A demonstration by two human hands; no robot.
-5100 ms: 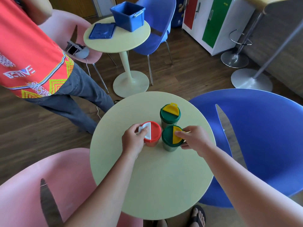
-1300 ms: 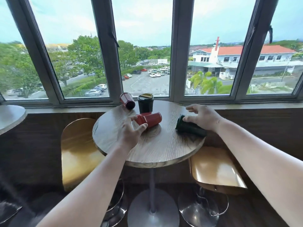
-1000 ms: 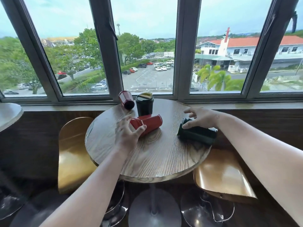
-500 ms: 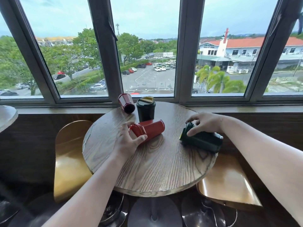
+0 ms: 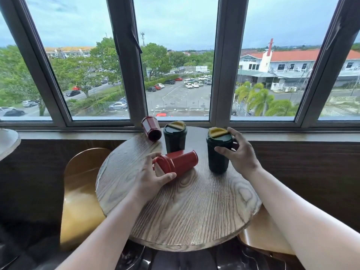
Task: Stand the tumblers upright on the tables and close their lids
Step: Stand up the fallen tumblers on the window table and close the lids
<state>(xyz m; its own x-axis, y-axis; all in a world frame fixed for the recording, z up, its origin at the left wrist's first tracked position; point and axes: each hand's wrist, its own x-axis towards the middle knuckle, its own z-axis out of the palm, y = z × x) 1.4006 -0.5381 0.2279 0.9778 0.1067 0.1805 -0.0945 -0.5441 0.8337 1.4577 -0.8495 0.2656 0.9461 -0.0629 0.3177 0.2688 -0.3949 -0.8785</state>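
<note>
Right hand point(image 5: 240, 152) wrapped around the upper body of a dark green tumbler point(image 5: 218, 152), thumb on the near side, fingers round the far side under the lid. Tumbler upright on the round wooden table point(image 5: 191, 215), right of centre. Its yellow flap point(image 5: 217, 131) looked slightly raised at one edge; could not tell for certain whether it was seated.

Left hand point(image 5: 151, 178) cupped over the lid end of a red tumbler point(image 5: 176, 162) lying on its side near table centre, base pointing away and right. Thumb under the lid rim, fingers curled over the top; a loose hold, not a full clasp.

Behind it, a second green tumbler point(image 5: 174, 136) stood upright with a yellow flap. Just to its left, a second red tumbler point(image 5: 151, 128) lay tipped near the far edge by the window sill point(image 5: 78, 134), base toward the camera.

Judgement on the step in hand: the lying red one wants pivoting on its base edge, lid end lifted, with the grip shifted down to the body so it does not roll toward the upright green ones. For the green one in the right hand, steady the body and press the flap flat with the thumb.
</note>
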